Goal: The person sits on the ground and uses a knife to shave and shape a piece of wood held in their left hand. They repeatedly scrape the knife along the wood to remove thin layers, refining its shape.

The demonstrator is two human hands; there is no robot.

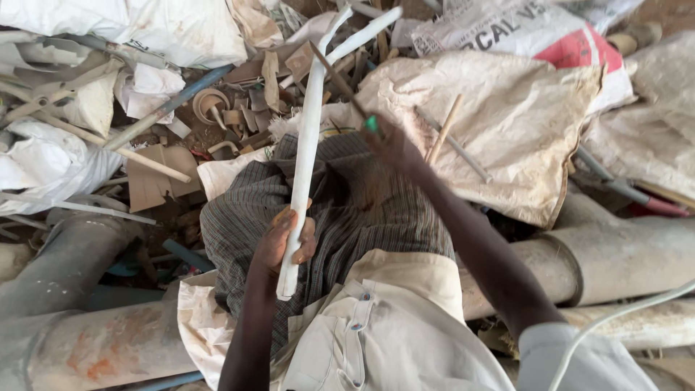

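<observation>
Head view: the left hand [286, 242] has its fingers [284, 221] wrapped tight around the lower part of a white pipe [308, 141], which runs up and away from them to a forked top over the scrap pile [246, 94]. The right hand [391, 145], blurred, is raised beyond the striped cloth [362, 210]; its fingers pinch a thin stick with a green tip [371, 124], just right of the pipe. A worn sack [521, 123] lies right of those fingers, and large grey pipes [622, 253] lie below.

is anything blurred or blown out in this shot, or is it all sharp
Head view: the right hand and the green-tipped thin tool it holds are motion-blurred; the left hand gripping the white pipe is sharper; the white sacks at top left look nearly blown out; light is soft, without hard shadows.
</observation>
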